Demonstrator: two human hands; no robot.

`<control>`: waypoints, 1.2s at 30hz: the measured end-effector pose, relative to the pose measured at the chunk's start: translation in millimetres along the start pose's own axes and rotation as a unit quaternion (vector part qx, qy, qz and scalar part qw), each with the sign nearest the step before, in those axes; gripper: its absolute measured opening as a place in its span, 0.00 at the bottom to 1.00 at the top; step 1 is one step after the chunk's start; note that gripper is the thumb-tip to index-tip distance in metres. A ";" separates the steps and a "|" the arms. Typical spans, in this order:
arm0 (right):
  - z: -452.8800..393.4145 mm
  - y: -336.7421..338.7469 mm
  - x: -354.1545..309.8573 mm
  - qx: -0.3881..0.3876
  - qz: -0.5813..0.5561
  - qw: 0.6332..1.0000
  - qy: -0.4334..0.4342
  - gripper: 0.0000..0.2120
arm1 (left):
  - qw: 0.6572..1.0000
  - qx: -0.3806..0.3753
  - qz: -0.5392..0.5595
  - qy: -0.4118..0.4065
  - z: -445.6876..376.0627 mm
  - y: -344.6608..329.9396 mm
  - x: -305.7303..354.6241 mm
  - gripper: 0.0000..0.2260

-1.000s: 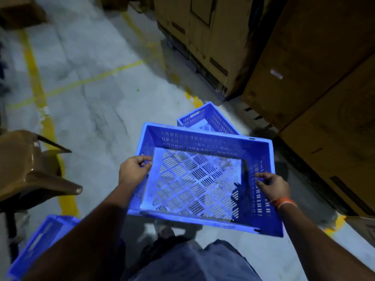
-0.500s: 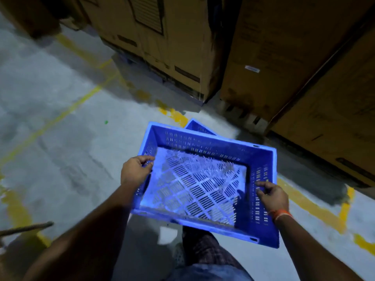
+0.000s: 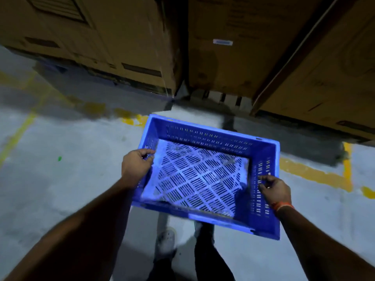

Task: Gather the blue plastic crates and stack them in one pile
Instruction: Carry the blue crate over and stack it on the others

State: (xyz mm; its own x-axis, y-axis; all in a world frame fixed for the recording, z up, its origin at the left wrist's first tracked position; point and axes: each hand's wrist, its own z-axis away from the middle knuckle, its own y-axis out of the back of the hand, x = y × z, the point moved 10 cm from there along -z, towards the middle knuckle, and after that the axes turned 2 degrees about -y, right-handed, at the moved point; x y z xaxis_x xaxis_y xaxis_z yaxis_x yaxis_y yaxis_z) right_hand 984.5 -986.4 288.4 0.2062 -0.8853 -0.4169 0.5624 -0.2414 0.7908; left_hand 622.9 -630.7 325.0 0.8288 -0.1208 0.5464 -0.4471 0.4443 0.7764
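I carry one blue plastic crate [image 3: 205,136] with a slotted, diamond-patterned floor, held level above the concrete floor in the middle of the head view. My left hand [image 3: 136,167] grips its left wall, fingers curled over the rim. My right hand [image 3: 274,189], with an orange band at the wrist, grips the right wall the same way. The crate is empty. No other crate shows; the one that lay on the floor ahead is hidden.
Tall brown cardboard boxes [image 3: 233,49] on pallets stand close ahead, with a narrow gap between them. Worn yellow lines [image 3: 316,175] mark the grey concrete floor. My feet [image 3: 166,240] show under the crate.
I have walked and turned toward the cardboard boxes, which are now much closer. The second crate on the floor has slid out of sight behind the carried crate. Both grips are unchanged.
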 end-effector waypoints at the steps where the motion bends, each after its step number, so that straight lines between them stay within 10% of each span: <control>1: -6.9 -2.9 -1.0 0.010 -0.002 1.000 -0.007 0.12 | 1.000 -0.001 -0.003 -0.011 -13.8 -5.0 1.7 0.10; 36: -36.2 -31.7 -7.2 0.115 0.119 0.986 -0.003 0.07 | 0.972 0.011 -0.154 -0.179 -90.8 -57.1 -8.2 0.09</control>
State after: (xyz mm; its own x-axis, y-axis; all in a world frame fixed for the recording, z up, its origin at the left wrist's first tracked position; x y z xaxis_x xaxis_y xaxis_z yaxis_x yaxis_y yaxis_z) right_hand 994.2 -958.0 250.1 0.3045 -0.9302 -0.2049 0.3015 -0.1099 0.9471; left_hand 672.1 -574.5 247.8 0.7556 -0.5487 0.3578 -0.2058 0.3197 0.9249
